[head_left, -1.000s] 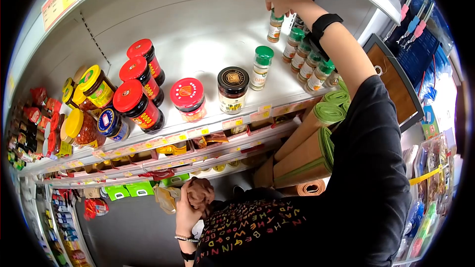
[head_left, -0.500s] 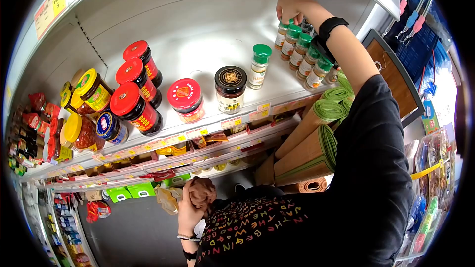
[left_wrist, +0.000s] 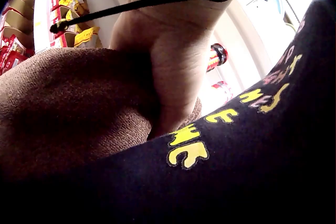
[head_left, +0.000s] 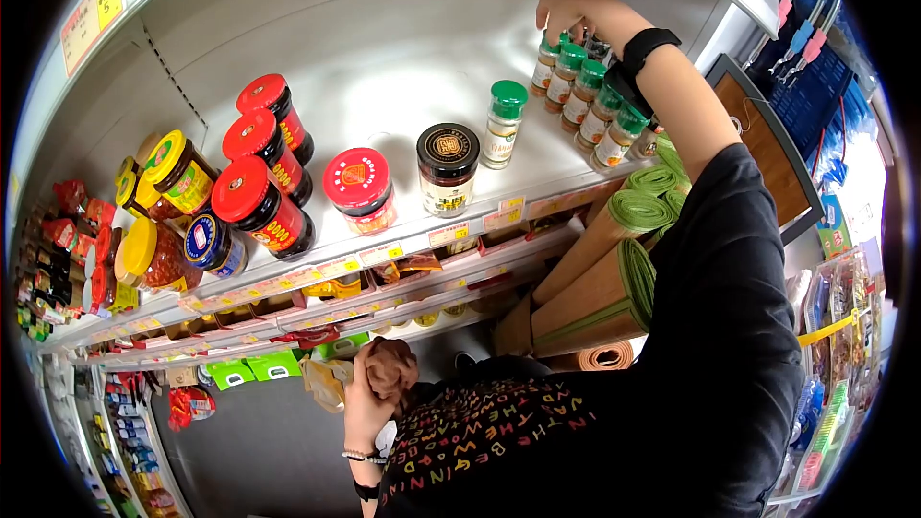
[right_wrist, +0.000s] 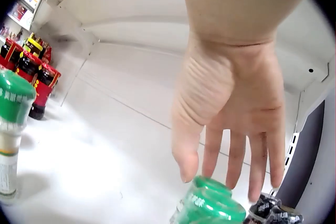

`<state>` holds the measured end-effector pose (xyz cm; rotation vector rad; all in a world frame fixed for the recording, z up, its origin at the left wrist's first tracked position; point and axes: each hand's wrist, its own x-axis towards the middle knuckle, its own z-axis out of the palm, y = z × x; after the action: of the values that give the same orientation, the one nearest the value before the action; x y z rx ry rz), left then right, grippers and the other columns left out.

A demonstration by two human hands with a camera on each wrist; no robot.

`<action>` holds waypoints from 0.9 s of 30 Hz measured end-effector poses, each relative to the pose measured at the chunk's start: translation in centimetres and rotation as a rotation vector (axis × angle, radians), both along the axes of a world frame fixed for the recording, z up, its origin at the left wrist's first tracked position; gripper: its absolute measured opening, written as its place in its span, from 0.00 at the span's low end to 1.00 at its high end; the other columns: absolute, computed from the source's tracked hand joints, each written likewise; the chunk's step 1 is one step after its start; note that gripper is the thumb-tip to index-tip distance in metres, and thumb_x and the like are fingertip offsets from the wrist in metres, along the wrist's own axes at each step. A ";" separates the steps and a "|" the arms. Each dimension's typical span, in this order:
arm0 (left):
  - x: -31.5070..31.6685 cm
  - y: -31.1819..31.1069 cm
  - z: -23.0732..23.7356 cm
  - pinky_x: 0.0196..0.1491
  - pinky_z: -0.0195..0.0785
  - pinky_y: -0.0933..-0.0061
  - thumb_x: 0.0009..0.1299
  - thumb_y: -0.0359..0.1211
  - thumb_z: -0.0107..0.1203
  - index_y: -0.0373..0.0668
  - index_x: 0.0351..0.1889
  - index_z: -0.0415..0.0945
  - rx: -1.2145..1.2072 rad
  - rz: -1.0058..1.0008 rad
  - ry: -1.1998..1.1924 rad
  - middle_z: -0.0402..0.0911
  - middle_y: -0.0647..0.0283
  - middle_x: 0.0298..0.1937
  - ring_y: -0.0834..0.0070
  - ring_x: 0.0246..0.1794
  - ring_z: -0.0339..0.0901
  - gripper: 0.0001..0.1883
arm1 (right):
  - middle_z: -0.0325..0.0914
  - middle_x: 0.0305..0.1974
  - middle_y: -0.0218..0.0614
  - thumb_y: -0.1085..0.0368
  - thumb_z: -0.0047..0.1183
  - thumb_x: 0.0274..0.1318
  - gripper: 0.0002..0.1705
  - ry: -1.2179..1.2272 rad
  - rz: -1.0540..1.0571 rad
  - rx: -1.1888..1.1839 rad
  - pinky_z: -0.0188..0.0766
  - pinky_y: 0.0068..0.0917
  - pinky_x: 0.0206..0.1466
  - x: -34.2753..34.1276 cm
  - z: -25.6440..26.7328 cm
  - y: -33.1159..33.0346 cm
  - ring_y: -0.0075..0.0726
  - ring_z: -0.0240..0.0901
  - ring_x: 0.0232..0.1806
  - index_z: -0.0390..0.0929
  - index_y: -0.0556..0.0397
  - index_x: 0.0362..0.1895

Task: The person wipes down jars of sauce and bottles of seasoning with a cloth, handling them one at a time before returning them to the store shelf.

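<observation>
Rear green-capped jar (head_left: 544, 69) upright at back end of jar row (head_left: 576, 108), on shelf (head_left: 403, 86); close spacing probably keeps line neat, labels outward. Right hand (head_left: 578, 13) above it, fingers long, loosely spread, thumb beside cap; reach from above likely spares neighbours. Whether skin touches cap, cannot tell. Lone green-capped jar (head_left: 503, 127) apart, nearer front edge. Left hand (head_left: 361, 414) grips bunched brown cloth (head_left: 391, 371) near shirt, seemingly out of way. Versus one second ago: rear jar, then apart from row, now closes its end.
</observation>
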<state>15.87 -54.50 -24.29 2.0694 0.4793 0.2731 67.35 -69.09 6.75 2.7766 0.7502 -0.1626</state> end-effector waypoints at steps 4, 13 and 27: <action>0.0 0.1 0.4 0.44 0.76 0.55 0.51 0.23 0.62 0.50 0.67 0.59 -0.009 0.014 0.012 0.81 0.44 0.43 0.41 0.43 0.78 0.43 | 0.80 0.45 0.39 0.55 0.60 0.47 0.27 -0.182 0.305 0.135 0.75 0.38 0.49 -0.1 1.1 0.1 0.40 0.77 0.47 0.77 0.47 0.54; -0.5 0.8 2.1 0.45 0.76 0.56 0.51 0.24 0.66 0.52 0.68 0.59 0.009 -0.009 0.056 0.80 0.47 0.47 0.44 0.46 0.78 0.44 | 0.79 0.45 0.41 0.62 0.67 0.45 0.24 0.284 0.571 0.006 0.70 0.34 0.54 -13.1 -0.9 1.9 0.44 0.73 0.52 0.78 0.51 0.49; -7.9 4.3 2.3 0.49 0.74 0.57 0.53 0.24 0.63 0.51 0.68 0.59 -0.034 0.161 0.052 0.79 0.43 0.48 0.43 0.49 0.76 0.42 | 0.74 0.45 0.44 0.75 0.59 0.47 0.19 -0.058 0.778 0.250 0.70 0.42 0.53 -14.6 -1.8 9.1 0.54 0.72 0.51 0.72 0.53 0.46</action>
<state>7.95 -50.22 -21.99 2.0120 0.6791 0.3050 52.72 -60.04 4.97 2.4530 1.8521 0.1727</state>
